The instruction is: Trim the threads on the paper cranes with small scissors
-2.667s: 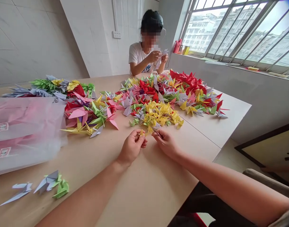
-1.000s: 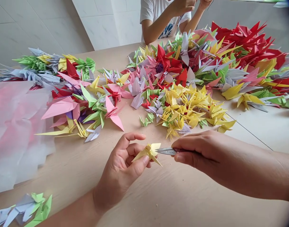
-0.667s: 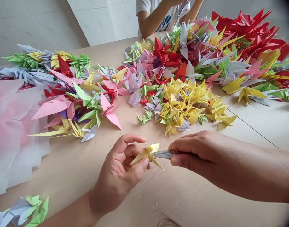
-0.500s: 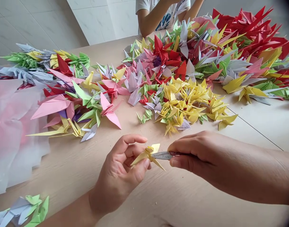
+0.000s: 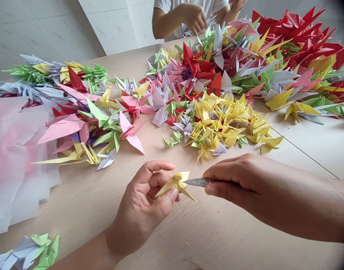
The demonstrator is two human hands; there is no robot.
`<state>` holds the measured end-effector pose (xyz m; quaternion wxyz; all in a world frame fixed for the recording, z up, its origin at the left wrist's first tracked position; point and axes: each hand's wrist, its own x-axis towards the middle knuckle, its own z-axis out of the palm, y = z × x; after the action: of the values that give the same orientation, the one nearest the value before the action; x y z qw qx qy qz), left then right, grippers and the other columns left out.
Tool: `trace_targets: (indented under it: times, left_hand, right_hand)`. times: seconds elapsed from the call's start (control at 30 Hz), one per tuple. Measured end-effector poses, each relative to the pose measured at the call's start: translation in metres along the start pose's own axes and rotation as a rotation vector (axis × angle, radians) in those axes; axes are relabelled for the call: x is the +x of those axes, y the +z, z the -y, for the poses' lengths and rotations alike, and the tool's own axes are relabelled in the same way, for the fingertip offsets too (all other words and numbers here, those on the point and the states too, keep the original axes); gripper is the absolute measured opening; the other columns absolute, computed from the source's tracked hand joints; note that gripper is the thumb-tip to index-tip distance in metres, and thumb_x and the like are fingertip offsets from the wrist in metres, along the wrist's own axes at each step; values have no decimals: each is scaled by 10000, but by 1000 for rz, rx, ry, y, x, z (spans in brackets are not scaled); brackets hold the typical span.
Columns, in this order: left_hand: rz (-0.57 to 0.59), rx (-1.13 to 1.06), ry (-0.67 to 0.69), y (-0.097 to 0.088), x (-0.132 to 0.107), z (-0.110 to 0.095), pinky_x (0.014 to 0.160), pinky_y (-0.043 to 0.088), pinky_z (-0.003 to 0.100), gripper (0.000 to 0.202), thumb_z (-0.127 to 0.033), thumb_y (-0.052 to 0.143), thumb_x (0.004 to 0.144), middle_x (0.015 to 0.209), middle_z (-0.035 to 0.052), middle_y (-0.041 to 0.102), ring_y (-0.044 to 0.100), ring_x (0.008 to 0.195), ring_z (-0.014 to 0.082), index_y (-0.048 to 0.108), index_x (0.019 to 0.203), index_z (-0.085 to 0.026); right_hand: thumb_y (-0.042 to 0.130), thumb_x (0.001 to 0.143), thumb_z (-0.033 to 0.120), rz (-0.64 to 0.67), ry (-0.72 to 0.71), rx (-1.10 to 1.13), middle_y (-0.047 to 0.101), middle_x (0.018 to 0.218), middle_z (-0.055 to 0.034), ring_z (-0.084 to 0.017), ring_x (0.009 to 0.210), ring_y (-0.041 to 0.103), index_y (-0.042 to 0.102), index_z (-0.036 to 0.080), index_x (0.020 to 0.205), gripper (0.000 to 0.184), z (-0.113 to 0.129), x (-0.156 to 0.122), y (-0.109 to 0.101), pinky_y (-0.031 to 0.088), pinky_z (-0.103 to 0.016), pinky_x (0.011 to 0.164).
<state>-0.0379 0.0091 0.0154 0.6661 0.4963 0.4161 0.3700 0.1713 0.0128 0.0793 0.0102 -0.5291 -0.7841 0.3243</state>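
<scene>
The paper crane (image 5: 176, 183) is yellow, the blade (image 5: 198, 182) silvery; the table (image 5: 217, 240) is pale wood-grain, the heap of cranes (image 5: 205, 75) red, pink, green, lilac and yellow

The left hand (image 5: 143, 210) pinches a small yellow paper crane (image 5: 176, 184); at its 3 o'clock, the right hand (image 5: 239, 180) points metal tweezers (image 5: 196, 182) into it.
</scene>
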Motion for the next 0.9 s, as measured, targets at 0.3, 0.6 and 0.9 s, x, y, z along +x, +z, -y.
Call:
trace_targets:
  times: [0.3, 0.6, 0.9]
  left_hand:
    - [141, -297, -138, -2, 7, -7, 651, 461, 141, 252, -158, 619, 794, 648, -66, 617, 609, 665, 58, 565, 1016, -266]
    - [184, -389, -243, -1, 8, -13, 558, 447, 136, 269, -182, 678, 721, 639, -36, 654, 627, 629, 90, 608, 975, -239]
    - [173, -375, -256, 2, 8, -18, 562, 454, 173, 273, -163, 671, 713, 612, -37, 648, 610, 612, 107, 597, 969, -216]
  right_hand:
    - [458, 908, 261, -314, -345, -255, 657, 779, -41, -158, 617, 594, 634, 174, 997, 216, -7, -2, 4, 383, -259, 515]
    - [465, 911, 238, -369, -484, -447, 643, 814, -53, -154, 650, 570, 561, 149, 1090, 222, -11, -8, 4, 357, -259, 518]
    - [410, 927, 196, -389, -519, -467, 579, 659, -16, -139, 541, 499, 584, 130, 1026, 211, -5, -10, 2, 302, -284, 499]
